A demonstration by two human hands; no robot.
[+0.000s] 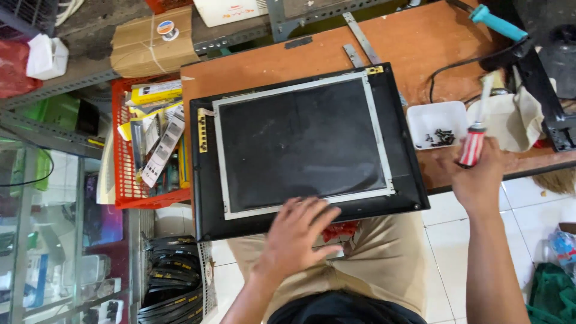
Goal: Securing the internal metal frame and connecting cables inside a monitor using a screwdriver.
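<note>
A black-framed display panel [306, 147] with a dusty dark screen and a metal surround lies flat on the brown bench [420, 42], its near edge overhanging. The left hand [297, 234] rests open, fingers spread on the lower frame. The right hand [477, 177] grips a red-and-white-handled screwdriver [474, 141] upright beside a white tray of screws [438, 123]. White tiles show below.

Panel [303, 144] lies flat on counter [414, 42], near edge overhanging the lap. Basket [123, 174] just left of it; tray [437, 123] w/ screws [440, 138] just right. Left hand [297, 234] on panel's near edge; right hand [477, 177] w/ screwdriver [474, 141] right of tray.
</note>
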